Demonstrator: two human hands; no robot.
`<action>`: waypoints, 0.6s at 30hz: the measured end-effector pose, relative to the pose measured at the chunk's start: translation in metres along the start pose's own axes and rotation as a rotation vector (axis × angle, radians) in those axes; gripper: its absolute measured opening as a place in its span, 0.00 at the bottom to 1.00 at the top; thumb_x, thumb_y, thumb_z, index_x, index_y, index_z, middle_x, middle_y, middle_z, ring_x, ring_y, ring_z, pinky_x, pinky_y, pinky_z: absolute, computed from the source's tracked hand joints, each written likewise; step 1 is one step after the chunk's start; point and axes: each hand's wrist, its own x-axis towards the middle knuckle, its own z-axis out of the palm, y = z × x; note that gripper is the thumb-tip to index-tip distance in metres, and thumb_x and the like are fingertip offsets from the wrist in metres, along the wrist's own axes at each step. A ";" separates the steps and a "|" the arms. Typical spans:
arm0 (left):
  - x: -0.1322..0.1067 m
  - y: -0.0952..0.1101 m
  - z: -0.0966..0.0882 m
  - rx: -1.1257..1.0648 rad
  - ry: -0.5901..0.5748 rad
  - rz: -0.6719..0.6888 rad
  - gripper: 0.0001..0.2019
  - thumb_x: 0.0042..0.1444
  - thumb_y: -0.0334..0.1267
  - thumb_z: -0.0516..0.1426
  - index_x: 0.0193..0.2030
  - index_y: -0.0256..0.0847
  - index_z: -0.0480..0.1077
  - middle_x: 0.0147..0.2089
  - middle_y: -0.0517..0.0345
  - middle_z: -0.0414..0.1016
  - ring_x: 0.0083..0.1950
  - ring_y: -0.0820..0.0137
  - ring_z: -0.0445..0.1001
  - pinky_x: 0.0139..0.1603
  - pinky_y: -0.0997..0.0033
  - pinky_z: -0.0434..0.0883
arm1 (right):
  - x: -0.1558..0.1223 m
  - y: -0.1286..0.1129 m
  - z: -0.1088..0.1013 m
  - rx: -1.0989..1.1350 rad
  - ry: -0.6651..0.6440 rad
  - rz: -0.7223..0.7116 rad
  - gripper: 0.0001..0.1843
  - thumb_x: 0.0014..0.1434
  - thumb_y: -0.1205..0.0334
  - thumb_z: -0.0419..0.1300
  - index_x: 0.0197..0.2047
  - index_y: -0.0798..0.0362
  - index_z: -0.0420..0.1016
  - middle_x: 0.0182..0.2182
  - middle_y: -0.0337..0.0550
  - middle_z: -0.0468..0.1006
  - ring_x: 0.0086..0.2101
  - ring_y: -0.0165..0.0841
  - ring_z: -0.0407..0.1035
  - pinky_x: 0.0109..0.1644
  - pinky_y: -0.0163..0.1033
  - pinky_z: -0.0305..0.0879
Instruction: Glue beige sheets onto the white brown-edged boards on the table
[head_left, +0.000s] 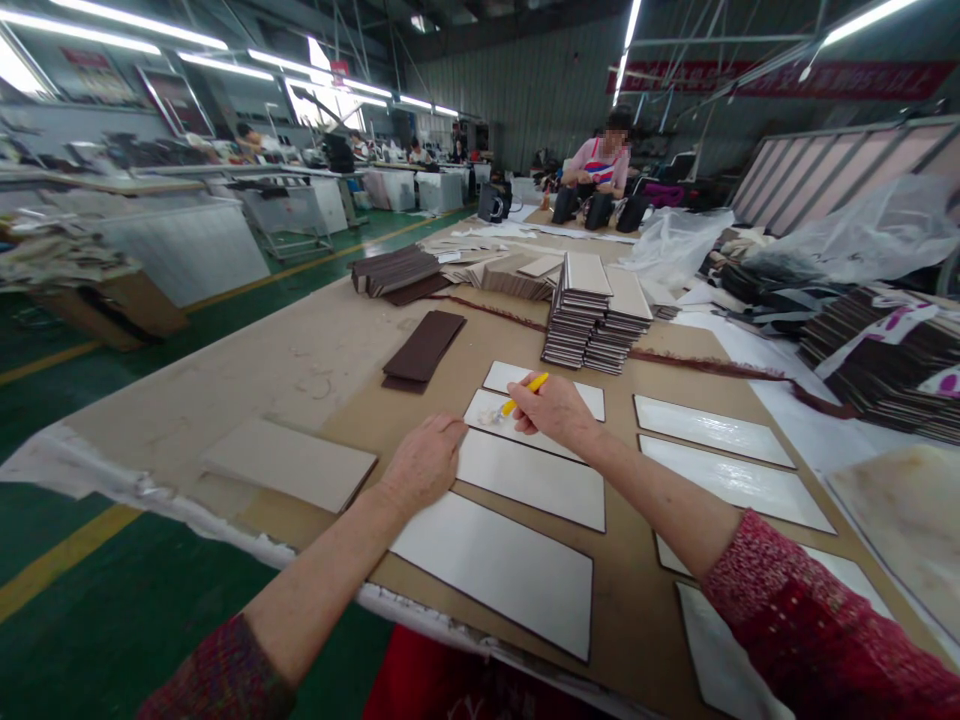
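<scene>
My right hand (553,408) is closed around a yellow-handled brush (513,405), its tip down on a white panel (487,410) with a dark edge. A pale smear shows around the tip. My left hand (426,458) lies palm down with its fingers extended, the fingertips at the left edge of the panels and nothing visible in its grip. Closer to me lie another white panel (532,478) and a larger one (510,575). Farther away, one more panel (589,397) is partly covered by my right hand.
On the right are several glossy, wet-looking panels (735,480), partly behind my right arm. Stacked panels (577,310) and dark brown strips (424,348) stand beyond my hands. A beige sheet (292,462) lies left. Another person (600,165) sits at the table's far end.
</scene>
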 end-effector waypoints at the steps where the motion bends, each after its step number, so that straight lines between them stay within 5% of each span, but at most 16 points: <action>1: 0.000 0.000 0.000 0.001 0.003 0.002 0.17 0.58 0.24 0.50 0.51 0.38 0.71 0.53 0.48 0.72 0.56 0.62 0.70 0.62 0.61 0.68 | 0.000 0.002 -0.004 -0.026 -0.002 -0.001 0.12 0.65 0.59 0.58 0.31 0.55 0.72 0.23 0.41 0.79 0.20 0.29 0.74 0.20 0.27 0.68; 18: -0.001 -0.003 0.006 0.036 0.049 0.032 0.17 0.59 0.23 0.50 0.53 0.35 0.70 0.53 0.46 0.73 0.56 0.61 0.70 0.63 0.61 0.67 | -0.052 0.035 -0.096 -0.201 0.091 0.147 0.13 0.66 0.61 0.55 0.29 0.54 0.70 0.22 0.41 0.79 0.20 0.29 0.73 0.24 0.30 0.72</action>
